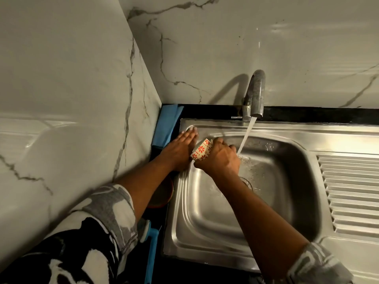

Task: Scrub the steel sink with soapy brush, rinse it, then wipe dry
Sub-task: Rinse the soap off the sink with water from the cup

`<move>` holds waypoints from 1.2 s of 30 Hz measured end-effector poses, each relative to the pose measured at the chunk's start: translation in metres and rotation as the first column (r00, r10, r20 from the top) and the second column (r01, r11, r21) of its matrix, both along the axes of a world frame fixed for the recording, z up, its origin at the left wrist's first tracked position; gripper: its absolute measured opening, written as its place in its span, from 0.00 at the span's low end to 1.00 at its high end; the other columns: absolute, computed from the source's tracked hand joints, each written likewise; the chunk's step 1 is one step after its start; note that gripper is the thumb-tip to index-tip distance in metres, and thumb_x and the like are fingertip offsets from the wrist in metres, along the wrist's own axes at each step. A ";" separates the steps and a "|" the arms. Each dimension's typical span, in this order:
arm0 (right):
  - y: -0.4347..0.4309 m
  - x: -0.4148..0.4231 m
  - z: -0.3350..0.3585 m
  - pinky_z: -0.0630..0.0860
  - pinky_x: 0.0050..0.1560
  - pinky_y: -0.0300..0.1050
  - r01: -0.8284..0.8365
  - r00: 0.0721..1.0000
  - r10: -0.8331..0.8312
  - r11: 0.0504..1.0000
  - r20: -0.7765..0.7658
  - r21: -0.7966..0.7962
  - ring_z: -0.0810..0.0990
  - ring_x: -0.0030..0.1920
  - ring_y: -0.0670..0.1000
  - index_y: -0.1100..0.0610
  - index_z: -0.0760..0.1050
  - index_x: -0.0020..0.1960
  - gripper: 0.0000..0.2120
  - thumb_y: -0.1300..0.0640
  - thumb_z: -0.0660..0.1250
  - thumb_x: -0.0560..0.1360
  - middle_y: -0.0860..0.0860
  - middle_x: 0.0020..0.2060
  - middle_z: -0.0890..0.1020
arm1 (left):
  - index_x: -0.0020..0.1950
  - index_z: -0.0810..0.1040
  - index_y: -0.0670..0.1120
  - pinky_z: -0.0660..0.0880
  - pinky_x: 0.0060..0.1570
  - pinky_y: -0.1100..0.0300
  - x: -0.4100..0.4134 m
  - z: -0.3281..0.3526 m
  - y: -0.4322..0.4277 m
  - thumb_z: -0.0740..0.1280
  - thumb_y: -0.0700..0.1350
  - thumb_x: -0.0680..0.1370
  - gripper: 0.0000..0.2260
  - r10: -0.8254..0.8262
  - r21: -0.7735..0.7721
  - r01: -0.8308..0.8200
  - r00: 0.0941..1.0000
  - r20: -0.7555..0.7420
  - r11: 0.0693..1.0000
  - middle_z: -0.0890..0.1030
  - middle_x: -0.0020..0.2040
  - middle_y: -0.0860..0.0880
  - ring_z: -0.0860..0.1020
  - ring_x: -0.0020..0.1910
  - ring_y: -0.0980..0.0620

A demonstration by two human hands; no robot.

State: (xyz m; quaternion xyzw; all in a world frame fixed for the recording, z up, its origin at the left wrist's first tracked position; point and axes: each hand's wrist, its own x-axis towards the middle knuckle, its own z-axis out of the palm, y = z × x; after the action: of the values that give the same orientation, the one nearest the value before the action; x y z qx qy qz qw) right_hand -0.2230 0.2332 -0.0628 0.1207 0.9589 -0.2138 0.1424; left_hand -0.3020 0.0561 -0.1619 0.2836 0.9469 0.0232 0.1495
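The steel sink (207, 226) fills the lower middle, and water runs from the tap (254, 93) into its basin. My right hand (219, 158) grips a small white cup with red flowers (202, 150), tilted over the sink's back left corner. My left hand (180, 150) lies flat with straight fingers on the sink's left rim, fingertips wet and foamy. A blue-handled brush (150, 249) lies on the dark counter left of the sink, partly under my left sleeve.
A folded blue cloth (167, 126) lies in the back left corner against the marble wall. A round reddish-rimmed container (162, 193) sits under my left forearm. The ribbed drainboard (352, 191) stretches to the right. The drain (248, 182) shows behind my right wrist.
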 end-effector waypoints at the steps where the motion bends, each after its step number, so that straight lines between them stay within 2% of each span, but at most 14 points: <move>1: 0.000 0.001 0.002 0.77 0.58 0.55 -0.014 1.000 0.014 1.000 -0.002 0.007 0.71 0.67 0.57 0.54 0.64 0.74 0.49 0.33 0.79 0.62 0.53 0.66 0.76 | 0.86 0.37 0.44 0.44 0.85 0.46 0.001 0.000 -0.003 0.65 0.56 0.83 0.44 -0.042 0.017 0.042 0.999 0.028 0.999 0.38 0.86 0.44 0.38 0.85 0.46; 4: -0.001 0.002 0.005 0.78 0.58 0.55 -0.087 0.996 0.088 0.995 -0.011 0.046 0.71 0.67 0.57 0.54 0.65 0.73 0.48 0.34 0.80 0.62 0.53 0.65 0.76 | 0.86 0.37 0.41 0.43 0.84 0.46 0.002 0.000 -0.007 0.61 0.58 0.85 0.43 0.031 -0.002 -0.032 0.999 -0.022 1.000 0.38 0.86 0.40 0.37 0.85 0.44; 7: -0.004 -0.001 0.009 0.78 0.57 0.56 -0.161 0.987 0.162 0.981 0.006 0.109 0.70 0.69 0.59 0.55 0.64 0.73 0.50 0.35 0.80 0.62 0.54 0.66 0.76 | 0.84 0.36 0.37 0.40 0.84 0.44 -0.001 0.002 -0.004 0.57 0.59 0.85 0.42 0.130 -0.102 -0.138 0.988 -0.084 0.985 0.35 0.85 0.37 0.36 0.84 0.40; 10: -0.008 -0.003 0.014 0.79 0.59 0.56 -0.249 0.967 0.253 0.939 0.017 0.238 0.69 0.71 0.60 0.56 0.62 0.75 0.51 0.36 0.80 0.63 0.56 0.67 0.75 | 0.84 0.36 0.37 0.41 0.84 0.44 -0.008 0.002 -0.003 0.59 0.57 0.85 0.43 0.066 -0.128 -0.074 0.996 -0.065 0.989 0.35 0.85 0.37 0.36 0.84 0.40; 14: -0.014 0.008 0.016 0.78 0.54 0.54 -0.281 0.947 0.318 0.893 -0.051 0.353 0.69 0.67 0.60 0.55 0.65 0.73 0.45 0.39 0.79 0.65 0.56 0.65 0.75 | 0.84 0.36 0.36 0.42 0.84 0.43 -0.015 0.003 -0.001 0.56 0.61 0.85 0.43 0.001 -0.126 -0.014 0.995 -0.098 0.992 0.35 0.84 0.36 0.36 0.84 0.39; 16: -0.014 0.019 0.014 0.76 0.55 0.54 -0.289 0.923 0.365 0.866 -0.120 0.409 0.69 0.64 0.60 0.56 0.65 0.74 0.39 0.45 0.76 0.69 0.57 0.65 0.75 | 0.84 0.40 0.35 0.45 0.84 0.43 -0.016 -0.001 0.011 0.55 0.62 0.85 0.42 0.096 -0.079 -0.106 0.988 -0.117 0.991 0.40 0.85 0.33 0.42 0.85 0.37; 18: -0.010 0.029 0.011 0.76 0.55 0.54 -0.274 0.907 0.381 0.855 -0.177 0.440 0.69 0.63 0.60 0.57 0.65 0.74 0.35 0.49 0.74 0.71 0.57 0.64 0.75 | 0.84 0.46 0.31 0.53 0.83 0.43 -0.017 -0.004 0.029 0.57 0.59 0.86 0.40 0.207 -0.026 -0.213 0.968 -0.145 0.977 0.48 0.84 0.29 0.50 0.84 0.34; 20: 0.001 0.037 0.007 0.75 0.57 0.54 -0.249 0.923 0.346 0.871 -0.168 0.423 0.69 0.63 0.60 0.56 0.64 0.75 0.38 0.49 0.75 0.70 0.57 0.64 0.75 | 0.83 0.41 0.31 0.49 0.84 0.43 -0.010 -0.007 0.042 0.55 0.54 0.88 0.37 0.263 0.003 -0.264 0.958 -0.114 0.964 0.42 0.83 0.29 0.45 0.84 0.32; 24: 0.043 0.046 -0.004 0.76 0.55 0.53 -0.042 0.987 0.079 0.966 -0.138 0.256 0.71 0.63 0.58 0.51 0.66 0.73 0.45 0.41 0.80 0.62 0.53 0.63 0.77 | 0.84 0.37 0.35 0.41 0.84 0.43 0.010 -0.004 0.042 0.57 0.45 0.82 0.39 0.184 -0.024 -0.191 0.970 -0.159 0.981 0.35 0.84 0.34 0.36 0.84 0.36; 27: 0.074 0.048 -0.008 0.76 0.55 0.54 0.203 0.967 -0.201 0.979 -0.157 -0.003 0.73 0.62 0.60 0.53 0.70 0.68 0.44 0.39 0.82 0.59 0.53 0.62 0.79 | 0.84 0.35 0.37 0.38 0.83 0.45 0.018 -0.005 0.035 0.60 0.50 0.84 0.41 0.085 -0.079 -0.099 0.984 -0.158 0.992 0.34 0.84 0.37 0.35 0.84 0.39; 31: 0.092 0.041 -0.011 0.79 0.57 0.57 0.377 0.879 -0.441 0.876 -0.182 -0.299 0.79 0.59 0.58 0.54 0.71 0.67 0.44 0.39 0.83 0.56 0.52 0.59 0.81 | 0.84 0.31 0.40 0.35 0.82 0.48 0.026 0.002 0.031 0.61 0.60 0.85 0.46 0.024 -0.116 -0.032 0.997 -0.070 0.993 0.30 0.83 0.39 0.31 0.83 0.41; 34: 0.094 0.034 -0.012 0.82 0.57 0.57 0.390 0.854 -0.509 0.764 -0.109 -0.513 0.83 0.55 0.51 0.52 0.71 0.67 0.44 0.43 0.85 0.56 0.48 0.57 0.82 | 0.83 0.31 0.39 0.38 0.83 0.44 0.028 -0.001 0.032 0.64 0.62 0.83 0.50 0.053 -0.122 -0.062 0.996 -0.073 0.991 0.29 0.83 0.38 0.31 0.83 0.39; 36: 0.092 0.033 -0.011 0.83 0.57 0.55 0.375 0.847 -0.524 0.709 -0.091 -0.597 0.83 0.54 0.48 0.50 0.71 0.68 0.45 0.44 0.85 0.56 0.46 0.56 0.82 | 0.83 0.31 0.38 0.42 0.84 0.42 0.028 -0.003 0.034 0.66 0.63 0.81 0.53 0.070 -0.133 -0.077 0.996 -0.059 0.988 0.29 0.82 0.37 0.31 0.83 0.38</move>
State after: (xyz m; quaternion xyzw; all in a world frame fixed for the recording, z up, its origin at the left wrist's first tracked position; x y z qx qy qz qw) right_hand -0.1900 0.3247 -0.0742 0.2768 0.8042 -0.5259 -0.0095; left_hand -0.2743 0.0897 -0.1644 0.2383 0.9598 -0.0431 0.1417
